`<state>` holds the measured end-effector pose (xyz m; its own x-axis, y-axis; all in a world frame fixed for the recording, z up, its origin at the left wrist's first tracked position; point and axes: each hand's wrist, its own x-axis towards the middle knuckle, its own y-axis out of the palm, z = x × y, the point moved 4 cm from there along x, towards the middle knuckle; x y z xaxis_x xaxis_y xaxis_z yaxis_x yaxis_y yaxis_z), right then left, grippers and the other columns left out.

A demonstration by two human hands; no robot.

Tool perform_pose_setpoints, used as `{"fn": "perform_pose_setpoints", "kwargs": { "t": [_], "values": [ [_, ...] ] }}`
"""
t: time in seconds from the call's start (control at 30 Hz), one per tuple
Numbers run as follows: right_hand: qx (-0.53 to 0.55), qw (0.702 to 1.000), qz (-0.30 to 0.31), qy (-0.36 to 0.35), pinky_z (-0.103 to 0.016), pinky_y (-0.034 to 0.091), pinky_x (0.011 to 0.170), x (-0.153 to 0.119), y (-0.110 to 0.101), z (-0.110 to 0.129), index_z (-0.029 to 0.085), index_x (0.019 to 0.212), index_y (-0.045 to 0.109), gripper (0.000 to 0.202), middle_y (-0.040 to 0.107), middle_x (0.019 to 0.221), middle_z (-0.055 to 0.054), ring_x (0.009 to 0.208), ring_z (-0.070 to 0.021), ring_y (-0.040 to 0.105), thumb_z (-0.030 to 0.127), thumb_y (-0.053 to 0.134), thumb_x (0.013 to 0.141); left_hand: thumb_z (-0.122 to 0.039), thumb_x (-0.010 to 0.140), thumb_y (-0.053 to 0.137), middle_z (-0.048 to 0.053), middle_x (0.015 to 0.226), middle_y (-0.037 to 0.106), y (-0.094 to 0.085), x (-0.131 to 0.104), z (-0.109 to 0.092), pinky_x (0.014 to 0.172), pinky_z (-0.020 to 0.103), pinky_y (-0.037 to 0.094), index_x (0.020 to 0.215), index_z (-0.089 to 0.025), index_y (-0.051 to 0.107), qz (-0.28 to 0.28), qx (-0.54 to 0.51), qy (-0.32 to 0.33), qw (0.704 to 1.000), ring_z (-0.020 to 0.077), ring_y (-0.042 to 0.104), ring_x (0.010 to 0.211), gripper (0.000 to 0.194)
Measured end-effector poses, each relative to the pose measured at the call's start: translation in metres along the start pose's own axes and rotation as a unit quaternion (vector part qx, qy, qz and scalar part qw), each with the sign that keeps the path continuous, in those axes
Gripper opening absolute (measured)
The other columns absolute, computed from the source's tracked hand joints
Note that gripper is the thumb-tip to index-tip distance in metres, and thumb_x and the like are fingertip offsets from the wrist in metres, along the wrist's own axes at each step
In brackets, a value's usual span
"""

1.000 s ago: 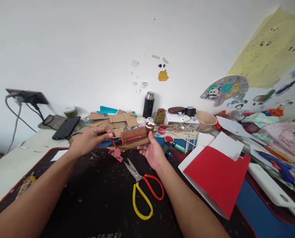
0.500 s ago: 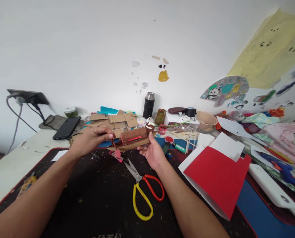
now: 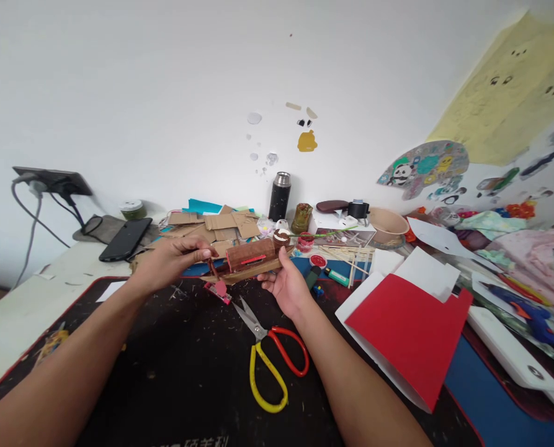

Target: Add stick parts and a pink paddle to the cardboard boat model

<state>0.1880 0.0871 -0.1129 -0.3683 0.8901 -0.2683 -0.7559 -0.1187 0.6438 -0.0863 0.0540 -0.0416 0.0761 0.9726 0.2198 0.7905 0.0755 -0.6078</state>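
Observation:
A small brown model boat (image 3: 251, 257) is held level above the dark mat, its cabin carrying a red strip along the side. My right hand (image 3: 286, 282) grips the hull at its right end, thumb up front and fingers beneath. At the other end, my left hand (image 3: 188, 257) pinches a thin brown upright piece at the bow; a round pink disc (image 3: 220, 287) hangs just below it. A white-and-brown ball-shaped figure (image 3: 281, 237) sits at the boat's right end. Open scissors (image 3: 259, 332) with one yellow and one red handle lie on the mat below.
Cardboard scraps (image 3: 225, 223) pile up behind my left hand. A black thermos (image 3: 280, 197) stands against the wall. Folded red card (image 3: 411, 329) lies right of my right arm, beside a white power strip (image 3: 513, 347). A phone (image 3: 126, 239) rests at the left.

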Motion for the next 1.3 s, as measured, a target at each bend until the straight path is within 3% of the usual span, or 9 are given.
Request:
{"fn": "perform_pose_setpoints", "kwargs": {
  "t": [0.4,0.57,0.77,0.97,1.3],
  "values": [
    [0.001,1.0,0.001,0.001,-0.021,0.055,0.05,0.001,0.0,-0.001,0.018,0.102,0.078,0.044,0.084,0.083,-0.005,0.059,-0.0159,0.075,0.062,0.077,0.109,-0.086,0.088,0.074,0.009,0.1,0.087,-0.001,0.001,0.002,0.093,0.04,0.058,0.09,-0.024,0.087,0.004,0.001,-0.007,1.0,0.032,0.076,0.099,0.064],
    [-0.002,1.0,0.002,-0.003,-0.021,0.055,0.049,0.0,0.0,-0.001,0.02,0.101,0.078,0.044,0.084,0.084,-0.005,0.059,-0.0159,0.075,0.064,0.082,0.105,-0.085,0.085,0.077,0.009,0.099,0.087,-0.001,0.001,0.004,0.087,0.038,0.057,0.091,-0.024,0.086,0.009,-0.008,-0.02,1.0,0.0318,0.076,0.095,0.062],
    [0.003,1.0,-0.007,0.004,-0.021,0.055,0.049,0.0,0.0,-0.001,0.018,0.102,0.078,0.043,0.084,0.083,-0.005,0.058,-0.0158,0.076,0.059,0.073,0.112,-0.084,0.084,0.079,0.009,0.098,0.087,-0.002,0.001,0.004,0.089,0.039,0.058,0.09,-0.023,0.085,0.012,-0.014,-0.027,0.999,0.0312,0.076,0.095,0.061],
    [-0.004,1.0,-0.004,0.0,-0.021,0.056,0.049,0.0,0.001,0.0,0.02,0.103,0.077,0.045,0.084,0.083,-0.004,0.058,-0.0157,0.076,0.065,0.082,0.104,-0.085,0.083,0.078,0.008,0.097,0.086,-0.002,0.001,0.007,0.087,0.037,0.058,0.088,-0.023,0.084,0.009,-0.017,-0.031,0.999,0.0292,0.075,0.093,0.062],
    [-0.003,1.0,-0.003,0.0,-0.021,0.055,0.048,0.0,0.001,0.0,0.02,0.102,0.077,0.045,0.083,0.081,-0.003,0.058,-0.0157,0.076,0.065,0.082,0.104,-0.081,0.082,0.078,0.008,0.097,0.086,-0.002,0.001,0.01,0.089,0.038,0.056,0.088,-0.024,0.083,0.0,-0.019,-0.04,0.999,0.0295,0.076,0.094,0.058]
  ]
}}
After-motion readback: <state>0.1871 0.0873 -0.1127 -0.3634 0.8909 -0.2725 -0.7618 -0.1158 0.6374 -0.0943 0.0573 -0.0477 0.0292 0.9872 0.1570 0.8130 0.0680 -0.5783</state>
